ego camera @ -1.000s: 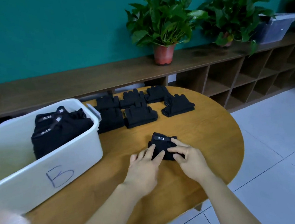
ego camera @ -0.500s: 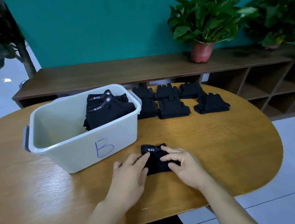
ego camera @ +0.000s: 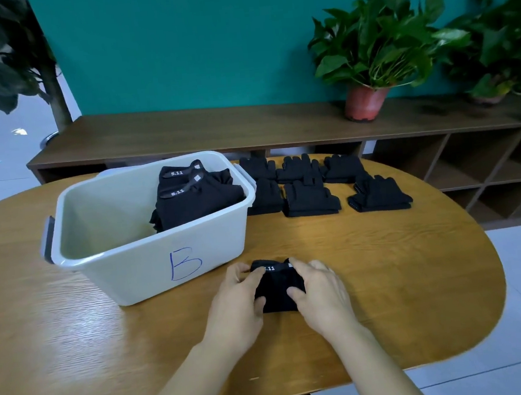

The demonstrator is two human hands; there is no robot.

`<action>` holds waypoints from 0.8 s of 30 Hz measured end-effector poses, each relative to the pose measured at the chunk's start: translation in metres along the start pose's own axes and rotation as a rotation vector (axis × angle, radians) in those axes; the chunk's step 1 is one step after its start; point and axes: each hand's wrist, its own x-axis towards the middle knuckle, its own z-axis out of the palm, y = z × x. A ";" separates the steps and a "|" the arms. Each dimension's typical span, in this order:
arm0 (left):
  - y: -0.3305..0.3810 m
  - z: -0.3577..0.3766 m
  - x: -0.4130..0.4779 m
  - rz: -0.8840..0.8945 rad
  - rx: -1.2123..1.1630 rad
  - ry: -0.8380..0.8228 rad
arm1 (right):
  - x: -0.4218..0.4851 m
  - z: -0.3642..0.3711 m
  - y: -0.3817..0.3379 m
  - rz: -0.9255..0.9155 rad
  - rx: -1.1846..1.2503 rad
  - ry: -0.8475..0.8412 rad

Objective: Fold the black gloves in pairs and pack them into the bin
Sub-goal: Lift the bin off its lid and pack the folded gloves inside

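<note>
1. Both hands lay flat on top a moment ago. Now the left hand (ego camera: 234, 306) and the right hand (ego camera: 321, 296) curl round the sides of the folded pair of black cloth gloves (ego camera: 275, 287). Fingers hook over the far edge and thumbs press the near part.
2. Squeezing from both sides likely keeps the fold from popping open when it is lifted.
3. It lies on the round wooden table (ego camera: 385, 265), just beside the white plastic bin with a blue B (ego camera: 127, 272), so the trip is short.
4. More folded black pairs (ego camera: 196, 196) stand packed at the bin's right end. That leaves room on the left.
5. Piles of flat black gloves (ego camera: 311, 197) wait at the table's far side, not yet folded.
</note>
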 end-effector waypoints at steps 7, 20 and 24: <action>-0.003 0.003 0.004 0.015 -0.140 0.011 | 0.002 -0.002 -0.004 0.016 0.080 -0.052; 0.014 0.007 0.004 0.108 -0.313 0.110 | 0.002 -0.011 0.027 0.050 0.461 0.042; 0.026 0.002 0.010 0.104 -0.298 0.077 | 0.006 -0.016 0.033 0.070 0.441 0.017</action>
